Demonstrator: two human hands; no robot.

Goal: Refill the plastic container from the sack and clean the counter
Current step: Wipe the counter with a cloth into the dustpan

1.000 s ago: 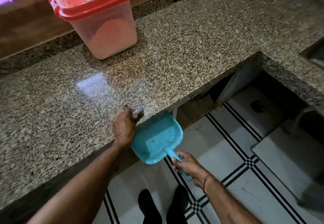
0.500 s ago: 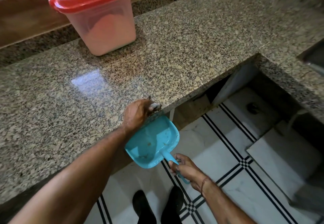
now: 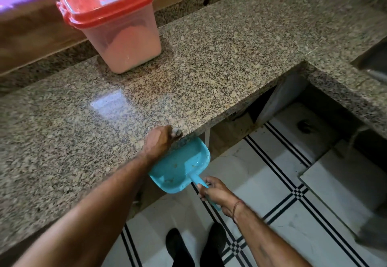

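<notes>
Head view: the right grip (image 3: 217, 193) curls round the handle of the blue dustpan (image 3: 182, 166), its mouth just under the front edge of the desk (image 3: 209, 61), right below the left grip (image 3: 159, 143), whose bent fingers may hold something; I cannot tell. The plastic container (image 3: 117, 26) stands lidded near the back edge.
</notes>
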